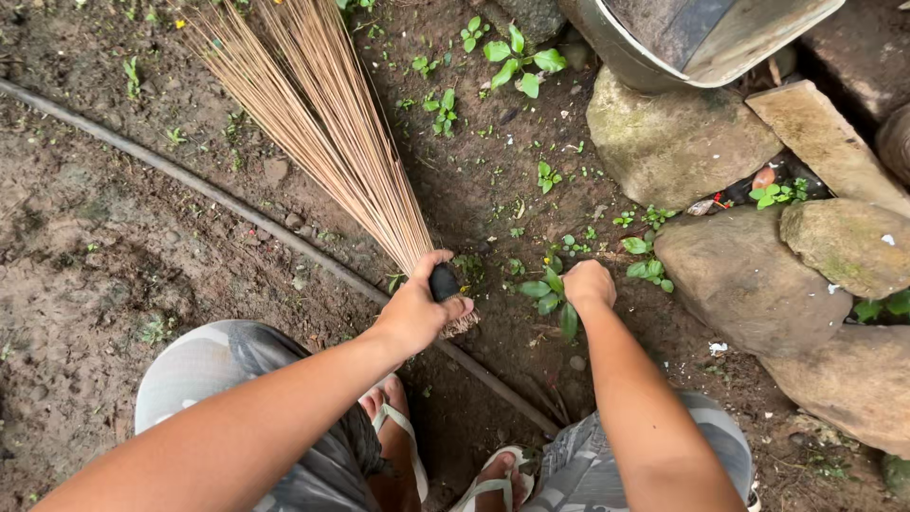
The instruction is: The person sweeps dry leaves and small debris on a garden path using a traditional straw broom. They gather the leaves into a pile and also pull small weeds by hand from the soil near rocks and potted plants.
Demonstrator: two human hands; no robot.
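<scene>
My left hand [417, 305] grips the bound, black-wrapped end of a stick broom [327, 133]. Its long tan bristles fan out up and to the left over the dirt. My right hand [588, 284] is closed low over the soil, right on a small green weed [550, 296] with broad leaves; the fingers curl around its top. Both forearms reach down from a squat, with my knees in grey patterned shorts and my feet in white sandals [493, 484] below.
A dark hose [218, 201] runs diagonally across the dirt under the broom. Large mossy stones [749, 275] line the right side, with a metal basin [682, 47] above them. More small weeds [517, 62] dot the ground.
</scene>
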